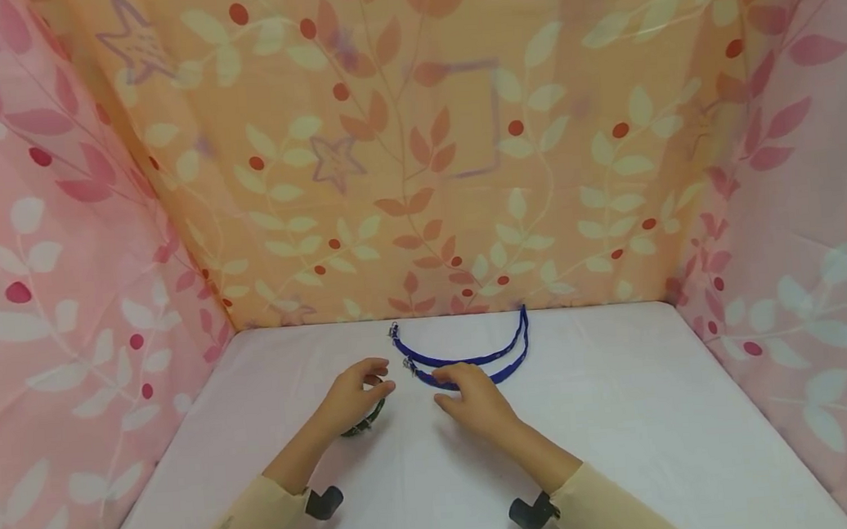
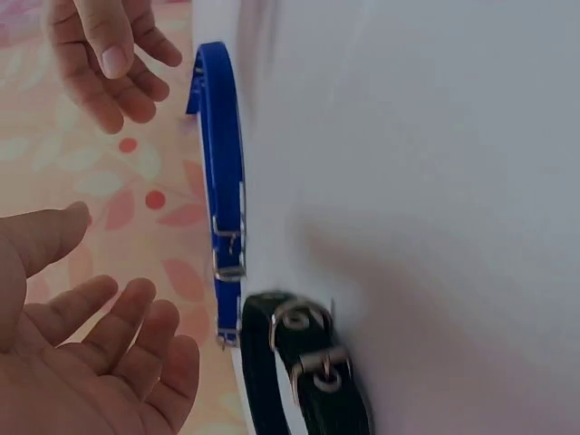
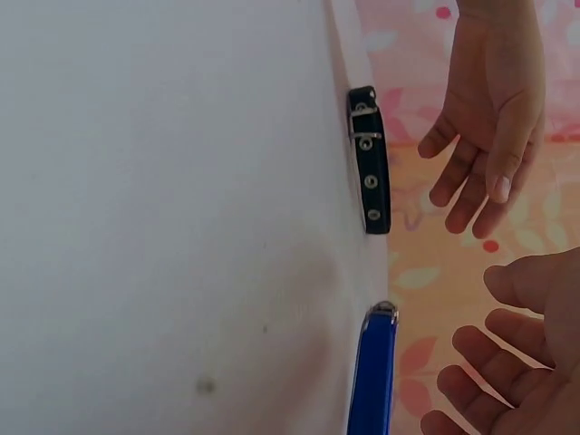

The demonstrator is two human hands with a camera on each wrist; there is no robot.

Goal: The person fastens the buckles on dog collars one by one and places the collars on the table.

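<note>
A dark buckled collar (image 1: pixel 366 422) with metal eyelets stands curved on the table, partly hidden by my left hand (image 1: pixel 355 396). The right wrist view shows the row of eyelets on this dark collar (image 3: pixel 371 181). Loosely bent and holding nothing, the left fingers hover above it. Further back lies a blue buckled strap (image 1: pixel 508 371) in two curved lengths that come together at the right; whether it is one strap or two I cannot tell. My right hand (image 1: pixel 473 396) hovers over its nearer length, fingers spread and slightly bent, with nothing held.
A white cloth covers the table (image 1: pixel 612 431). Patterned curtains rise behind it, the orange one (image 1: pixel 402 176) at the back and pink ones (image 1: pixel 67 338) at both sides. Black wrist-worn pieces (image 1: pixel 533 512) hang below the sleeves.
</note>
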